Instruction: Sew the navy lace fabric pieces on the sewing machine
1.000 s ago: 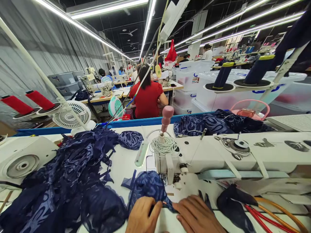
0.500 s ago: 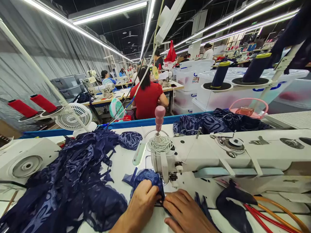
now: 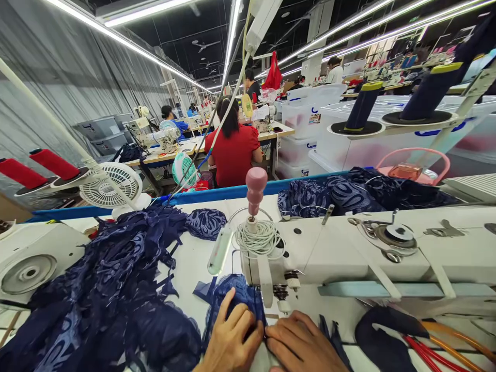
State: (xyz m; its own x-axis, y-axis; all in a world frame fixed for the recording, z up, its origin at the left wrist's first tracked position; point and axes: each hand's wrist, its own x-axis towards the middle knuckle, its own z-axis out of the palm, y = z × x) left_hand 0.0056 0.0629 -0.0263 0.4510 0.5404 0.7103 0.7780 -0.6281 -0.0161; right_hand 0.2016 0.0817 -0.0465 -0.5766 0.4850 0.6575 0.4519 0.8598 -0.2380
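Observation:
A navy lace garment piece (image 3: 236,287) lies under the needle end of the white sewing machine (image 3: 259,268). My left hand (image 3: 234,338) rests on it, index finger stretched forward over the lace, while the thumb and other fingers are closed on its near edge. Just in front of the presser foot, my right hand (image 3: 306,341) has its fingers curled together at the same piece's right edge; its thumb is partly cut off by the frame. The fingertips of both hands nearly meet there. Narrow navy strips (image 3: 333,336) hang to the right of my right hand.
A large heap of navy lace pieces (image 3: 116,279) covers the left side. More lace (image 3: 329,194) lies behind the machine arm. A pink-handled awl (image 3: 256,188) stands on the machine head beside coiled cord (image 3: 258,237). Orange-handled scissors (image 3: 461,341) lie right. A person in red (image 3: 234,155) sits ahead.
My left index finger has lifted and stretched forward over the lace. Both hands appear slightly lower in view, still at the fabric edge. The view has shifted slightly.

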